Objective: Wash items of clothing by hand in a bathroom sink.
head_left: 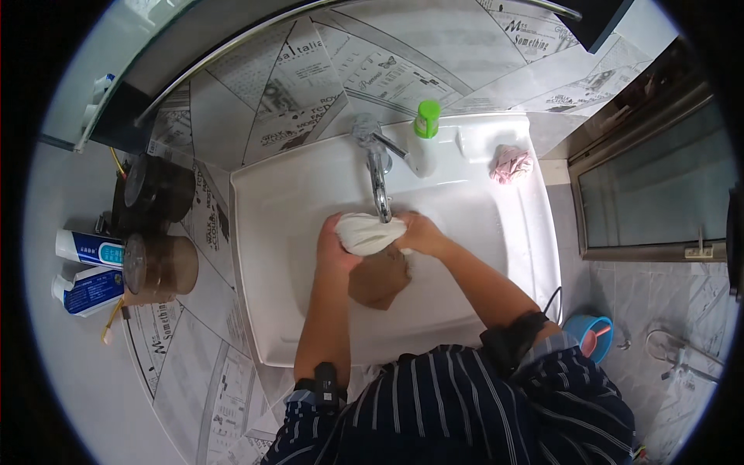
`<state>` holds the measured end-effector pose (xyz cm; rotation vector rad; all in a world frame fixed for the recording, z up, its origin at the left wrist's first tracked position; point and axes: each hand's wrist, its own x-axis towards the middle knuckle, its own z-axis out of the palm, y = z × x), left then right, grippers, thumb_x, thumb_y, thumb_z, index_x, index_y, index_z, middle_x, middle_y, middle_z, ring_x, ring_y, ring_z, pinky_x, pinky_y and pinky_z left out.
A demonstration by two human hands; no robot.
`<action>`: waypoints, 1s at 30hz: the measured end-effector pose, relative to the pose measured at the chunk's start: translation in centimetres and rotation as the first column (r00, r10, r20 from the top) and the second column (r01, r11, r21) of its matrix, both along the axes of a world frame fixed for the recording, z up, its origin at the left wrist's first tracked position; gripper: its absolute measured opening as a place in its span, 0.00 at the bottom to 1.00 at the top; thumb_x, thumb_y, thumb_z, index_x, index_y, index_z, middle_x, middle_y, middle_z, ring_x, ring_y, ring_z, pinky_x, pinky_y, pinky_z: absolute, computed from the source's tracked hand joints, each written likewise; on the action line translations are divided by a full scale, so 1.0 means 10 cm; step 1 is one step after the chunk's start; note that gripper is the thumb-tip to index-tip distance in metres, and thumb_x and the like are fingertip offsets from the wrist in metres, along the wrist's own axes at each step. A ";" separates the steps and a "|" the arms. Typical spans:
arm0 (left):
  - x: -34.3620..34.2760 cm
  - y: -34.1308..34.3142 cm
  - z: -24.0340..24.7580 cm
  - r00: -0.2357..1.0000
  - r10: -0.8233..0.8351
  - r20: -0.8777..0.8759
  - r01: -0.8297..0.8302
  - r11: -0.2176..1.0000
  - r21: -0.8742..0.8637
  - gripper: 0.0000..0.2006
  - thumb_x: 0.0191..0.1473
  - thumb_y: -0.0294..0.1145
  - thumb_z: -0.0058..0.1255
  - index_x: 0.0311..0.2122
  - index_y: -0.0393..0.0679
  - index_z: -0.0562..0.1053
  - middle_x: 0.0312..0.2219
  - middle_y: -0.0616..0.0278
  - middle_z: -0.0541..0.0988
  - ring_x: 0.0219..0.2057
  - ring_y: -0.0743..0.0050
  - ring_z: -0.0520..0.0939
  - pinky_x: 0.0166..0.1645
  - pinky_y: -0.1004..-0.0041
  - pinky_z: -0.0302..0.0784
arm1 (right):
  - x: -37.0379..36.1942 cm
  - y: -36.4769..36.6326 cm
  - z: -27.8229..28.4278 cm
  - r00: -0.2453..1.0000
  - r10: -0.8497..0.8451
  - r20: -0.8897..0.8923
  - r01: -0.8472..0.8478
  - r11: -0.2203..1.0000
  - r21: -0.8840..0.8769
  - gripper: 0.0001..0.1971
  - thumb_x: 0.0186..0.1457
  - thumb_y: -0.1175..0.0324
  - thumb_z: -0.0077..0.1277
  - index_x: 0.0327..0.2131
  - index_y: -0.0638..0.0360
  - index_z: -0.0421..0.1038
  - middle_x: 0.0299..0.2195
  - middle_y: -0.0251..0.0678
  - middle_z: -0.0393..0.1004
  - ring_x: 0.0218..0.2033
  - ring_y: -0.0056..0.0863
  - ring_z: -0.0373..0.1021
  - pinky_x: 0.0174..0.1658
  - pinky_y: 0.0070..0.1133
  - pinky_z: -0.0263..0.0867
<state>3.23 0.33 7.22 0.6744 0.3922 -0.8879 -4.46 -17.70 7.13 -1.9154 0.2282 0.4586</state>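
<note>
In the head view, a white cloth (370, 232) is held over the sink (496, 256), just under the spout of the tap (378, 180). The left hand (335, 246) is closed on the left end of the cloth, and the right hand (415, 232) is closed on its right end, so the cloth is bunched between the two hands. A brown part (380, 277) hangs below the white one; it cannot be told whether it is a second cloth or the wet lower half of the same piece. No running water is made out at the spout. The cloth is judged to be soft and limp, without any stiffness, so it takes the shape that the hands give to it. If it is soaked, it is probably heavier than it looks and a little slippery, and the loose lower part is likely to swing and drip. It is not fragile, so a firm squeeze is not expected to harm it. The best hold is judged to be on the thick gathered ends, where both hands are already placed, not on the thin hanging edge. A green-capped bottle (425, 124) stands behind the tap, a pink cloth (511, 164) lies on the right corner of the sink, and two tubes (87, 267) and a brown jar (161, 265) are seen on the left counter.
</note>
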 end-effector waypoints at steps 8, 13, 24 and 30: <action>-0.38 -0.44 0.39 0.935 -0.059 -0.348 0.155 0.955 0.254 0.19 0.54 0.45 0.44 0.45 0.42 0.66 0.42 0.52 0.72 0.43 0.59 0.74 0.49 0.61 0.71 | -0.12 -0.01 -0.04 0.880 -0.420 0.222 0.331 0.877 0.348 0.40 0.33 0.74 0.57 0.54 0.62 0.50 0.48 0.51 0.58 0.49 0.42 0.60 0.50 0.29 0.61; -0.24 -0.35 -0.50 0.987 -0.014 -0.158 -0.004 0.994 -0.109 0.13 0.57 0.42 0.42 0.38 0.45 0.72 0.34 0.63 0.76 0.33 0.72 0.78 0.37 0.73 0.76 | -0.38 0.70 0.10 0.776 -0.273 0.569 0.419 0.897 -0.141 0.42 0.38 0.74 0.56 0.58 0.62 0.44 0.46 0.48 0.61 0.47 0.41 0.62 0.51 0.31 0.59; -0.50 -0.51 -0.12 0.995 0.038 -0.097 -0.027 0.993 0.112 0.12 0.56 0.42 0.39 0.40 0.48 0.69 0.30 0.68 0.73 0.32 0.74 0.74 0.36 0.72 0.72 | -0.15 0.50 -0.01 0.942 -0.171 0.288 0.281 0.870 -0.404 0.20 0.52 0.51 0.45 0.38 0.58 0.67 0.36 0.46 0.70 0.34 0.48 0.69 0.38 0.35 0.64; -0.56 -0.38 0.16 0.957 0.150 -0.249 -0.050 0.929 0.366 0.14 0.54 0.42 0.40 0.41 0.48 0.70 0.32 0.67 0.75 0.35 0.71 0.76 0.37 0.67 0.76 | 0.08 0.10 -0.58 0.950 -0.136 0.281 0.140 0.990 0.006 0.22 0.54 0.50 0.43 0.43 0.59 0.65 0.40 0.48 0.69 0.37 0.49 0.69 0.41 0.33 0.65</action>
